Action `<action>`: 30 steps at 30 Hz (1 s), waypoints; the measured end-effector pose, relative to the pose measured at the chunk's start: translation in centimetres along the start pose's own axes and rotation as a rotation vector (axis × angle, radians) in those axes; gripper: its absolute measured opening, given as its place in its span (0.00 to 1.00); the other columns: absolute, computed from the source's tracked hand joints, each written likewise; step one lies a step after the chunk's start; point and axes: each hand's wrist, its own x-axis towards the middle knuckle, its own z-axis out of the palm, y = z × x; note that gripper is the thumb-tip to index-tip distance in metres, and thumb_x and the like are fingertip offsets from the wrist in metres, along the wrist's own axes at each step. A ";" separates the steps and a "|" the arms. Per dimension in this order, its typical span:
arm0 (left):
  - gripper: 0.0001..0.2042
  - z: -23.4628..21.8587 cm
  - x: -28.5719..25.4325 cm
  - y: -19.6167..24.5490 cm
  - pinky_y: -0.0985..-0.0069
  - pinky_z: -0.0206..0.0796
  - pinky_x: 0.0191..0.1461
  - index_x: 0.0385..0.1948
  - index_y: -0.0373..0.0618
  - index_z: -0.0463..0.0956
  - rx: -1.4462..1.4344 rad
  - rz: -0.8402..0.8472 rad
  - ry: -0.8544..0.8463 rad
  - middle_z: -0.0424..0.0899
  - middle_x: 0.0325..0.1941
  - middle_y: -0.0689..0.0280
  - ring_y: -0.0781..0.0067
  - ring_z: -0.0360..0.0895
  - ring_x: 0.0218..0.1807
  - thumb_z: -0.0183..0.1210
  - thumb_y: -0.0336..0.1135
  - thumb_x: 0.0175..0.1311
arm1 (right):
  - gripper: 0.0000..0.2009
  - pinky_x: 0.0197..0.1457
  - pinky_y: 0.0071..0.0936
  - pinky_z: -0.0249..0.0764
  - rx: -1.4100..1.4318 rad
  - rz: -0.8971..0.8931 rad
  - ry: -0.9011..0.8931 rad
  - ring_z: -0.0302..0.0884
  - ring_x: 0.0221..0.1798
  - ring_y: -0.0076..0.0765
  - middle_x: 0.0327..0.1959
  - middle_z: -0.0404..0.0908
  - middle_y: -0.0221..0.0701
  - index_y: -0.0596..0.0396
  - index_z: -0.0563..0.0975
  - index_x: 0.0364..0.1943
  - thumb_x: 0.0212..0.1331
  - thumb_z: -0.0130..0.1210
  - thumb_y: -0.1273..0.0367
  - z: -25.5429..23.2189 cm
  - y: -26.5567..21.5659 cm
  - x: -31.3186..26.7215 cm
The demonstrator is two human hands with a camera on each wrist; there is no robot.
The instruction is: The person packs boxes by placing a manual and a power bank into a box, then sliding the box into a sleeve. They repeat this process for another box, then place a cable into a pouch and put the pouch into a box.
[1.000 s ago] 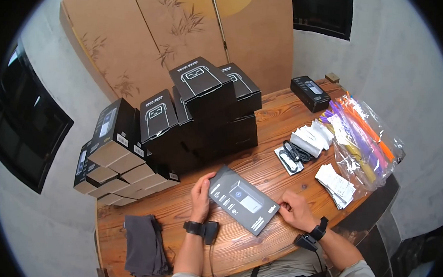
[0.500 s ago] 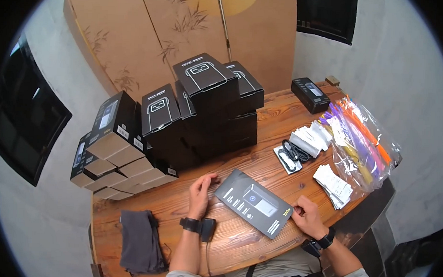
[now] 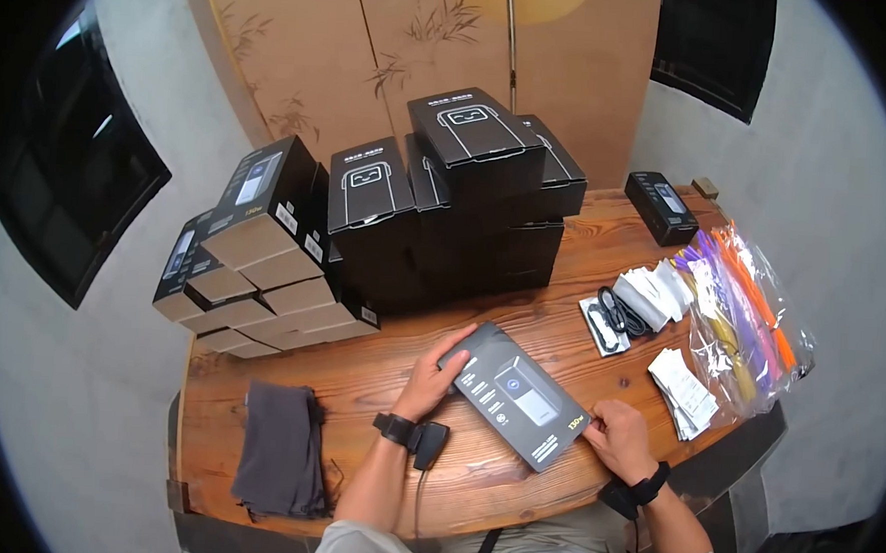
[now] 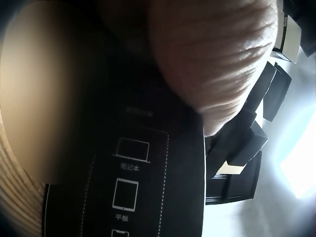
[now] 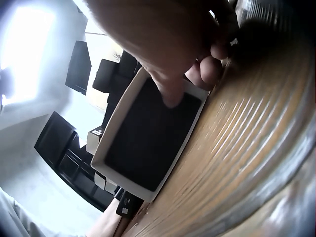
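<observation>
A dark box printed with a picture of a small device and "130w" tilts over the near middle of the table. At its left end, my left hand grips it with the thumb over the top edge. The left wrist view shows the box's black face with outline drawings of a laptop and a tablet. My right hand pinches the right end near the corner. In the right wrist view, that end has a pale rim around a dark inside, with the right thumb reaching past the rim and curled fingers beside it.
Stacked black boxes stand at the back, with more boxes at left. A grey cloth lies front left. On the right are paper slips, a black cable, white packets, a plastic bag and one black box.
My left hand came off the box's left end half a second ago and now grips it again, thumb on top. The right hand stays at the right end. The head view has shifted.
</observation>
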 end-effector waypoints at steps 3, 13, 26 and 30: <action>0.21 -0.1 0.1 -0.2 0.74 0.60 0.66 0.64 0.45 0.68 0.011 -0.002 -0.028 0.75 0.62 0.59 0.68 0.71 0.62 0.50 0.42 0.73 | 0.10 0.31 0.40 0.68 -0.038 -0.042 -0.002 0.73 0.27 0.51 0.20 0.72 0.42 0.60 0.72 0.22 0.51 0.60 0.69 0.3 0.3 0.0; 0.27 -0.8 0.0 -1.2 0.75 0.56 0.68 0.61 0.34 0.70 -0.239 -0.056 -0.082 0.77 0.60 0.58 0.69 0.71 0.62 0.44 0.50 0.73 | 0.08 0.32 0.37 0.70 0.186 0.100 -0.085 0.76 0.27 0.49 0.23 0.77 0.43 0.61 0.78 0.25 0.56 0.55 0.70 -0.3 -0.4 -0.8; 0.32 -0.7 -0.5 -0.6 0.70 0.63 0.66 0.58 0.40 0.69 -0.757 -0.118 -0.087 0.77 0.57 0.59 0.68 0.74 0.59 0.55 0.60 0.63 | 0.13 0.30 0.19 0.68 0.590 0.386 -0.302 0.74 0.25 0.18 0.20 0.80 0.28 0.63 0.80 0.24 0.62 0.54 0.69 -1.2 -2.7 -1.1; 0.35 -0.7 -0.1 -0.5 0.69 0.67 0.64 0.58 0.37 0.68 -0.691 -0.051 -0.082 0.75 0.59 0.55 0.64 0.74 0.59 0.59 0.58 0.58 | 0.12 0.31 0.20 0.69 0.634 0.408 -0.302 0.75 0.26 0.20 0.20 0.81 0.30 0.63 0.80 0.23 0.62 0.54 0.70 -1.0 -1.4 -1.8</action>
